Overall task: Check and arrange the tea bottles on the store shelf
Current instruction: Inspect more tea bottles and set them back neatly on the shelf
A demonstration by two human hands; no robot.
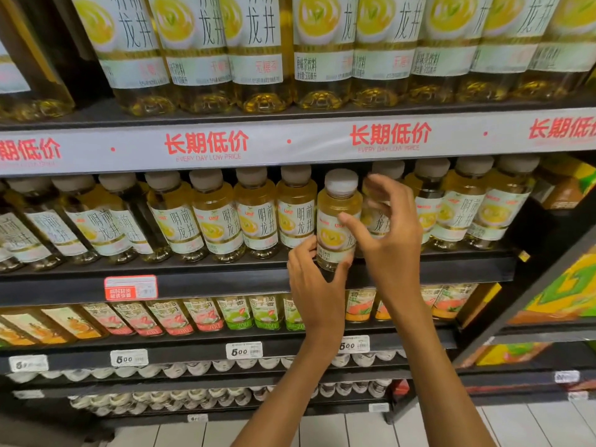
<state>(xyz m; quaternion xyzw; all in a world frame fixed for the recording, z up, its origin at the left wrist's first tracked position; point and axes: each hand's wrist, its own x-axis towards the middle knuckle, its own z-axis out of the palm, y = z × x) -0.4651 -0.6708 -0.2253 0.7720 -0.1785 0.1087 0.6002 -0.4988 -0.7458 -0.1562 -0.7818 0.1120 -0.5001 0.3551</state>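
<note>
Tea bottle (337, 221) pulled forward of its row on the middle shelf (225, 279), upright, in my grip.

My left hand (314, 282) wraps the base, thumb and fingers curled round it; my right hand (387, 233) hovers at the label, fingers spread, thumb tip touching the label. Full of pale yellow tea, so likely some weight. Smooth clear plastic, glossy paper label, ribbed white cap: probably slippery, slightly squeezable. Best hold looks low on the body, under the label, where I have it.

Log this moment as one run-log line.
left hand: grips tea bottle base | right hand: open, thumb touching label | bottle: upright, forward of row | middle shelf
</note>
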